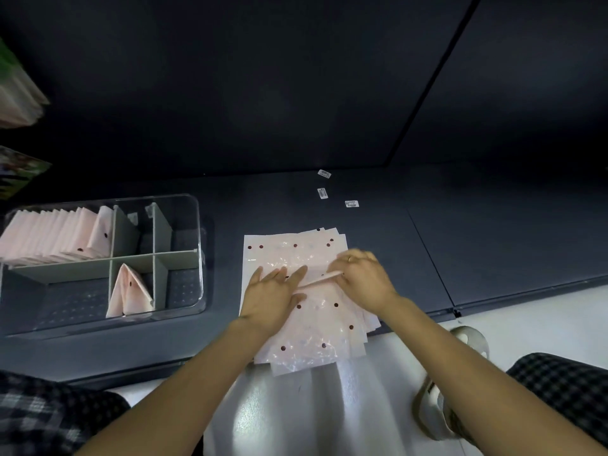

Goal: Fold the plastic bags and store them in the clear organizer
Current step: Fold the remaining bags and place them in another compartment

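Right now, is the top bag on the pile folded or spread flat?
Partly folded: the top bag has a raised crease that the right hand pinches.

No readable text anywhere. Three small white stickers sit on the dark worktop behind the bag pile, look like barcode labels, but print is too small and blurred to read. Bags carry only dark dots, no lettering.

Dim overall; glare on white floor, right hand motion-blurred, wide-angle edge warp.
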